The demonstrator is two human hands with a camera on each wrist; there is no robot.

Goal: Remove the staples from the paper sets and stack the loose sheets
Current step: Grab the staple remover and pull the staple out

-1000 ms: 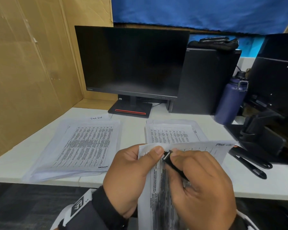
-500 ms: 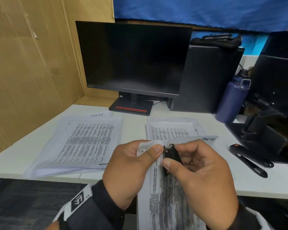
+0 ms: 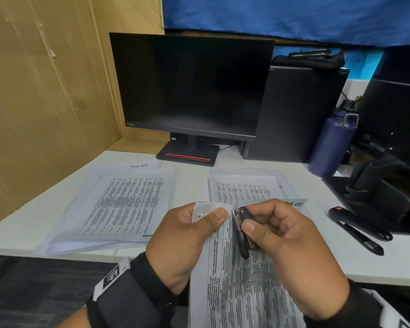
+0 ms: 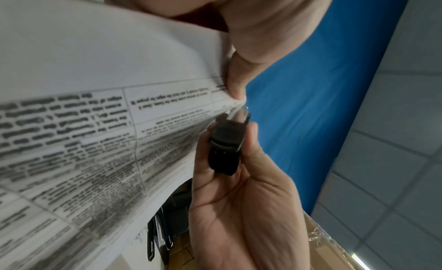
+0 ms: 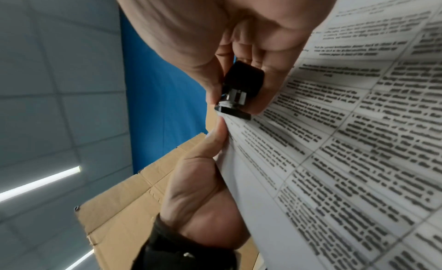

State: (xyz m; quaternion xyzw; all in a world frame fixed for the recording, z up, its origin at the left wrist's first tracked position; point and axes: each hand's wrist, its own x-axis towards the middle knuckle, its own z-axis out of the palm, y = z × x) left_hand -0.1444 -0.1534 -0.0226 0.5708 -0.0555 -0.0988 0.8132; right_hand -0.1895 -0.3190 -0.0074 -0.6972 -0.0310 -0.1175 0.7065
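Note:
A stapled paper set (image 3: 242, 292) printed with tables hangs in front of me below the desk edge. My left hand (image 3: 187, 235) pinches its top left corner between thumb and fingers. My right hand (image 3: 282, 247) grips a small black staple remover (image 3: 242, 228), its metal tip right at that corner beside my left thumb. The left wrist view shows the staple remover (image 4: 226, 143) touching the corner of the paper set (image 4: 95, 123). In the right wrist view the staple remover (image 5: 239, 89) meets the page edge of the paper set (image 5: 347, 151). I cannot make out the staple itself.
On the white desk (image 3: 192, 185) lie a paper pile at the left (image 3: 118, 204) and another in the middle (image 3: 249, 185). A monitor (image 3: 189, 86) stands behind. A blue bottle (image 3: 331, 143), a black stapler (image 3: 357, 223) and black stands are at the right. Cardboard (image 3: 40, 91) walls the left.
The right hand has turned the staple remover more upright and kept its tip at the corner. The folded top sheet has dropped lower behind the hands. The left hand holds still.

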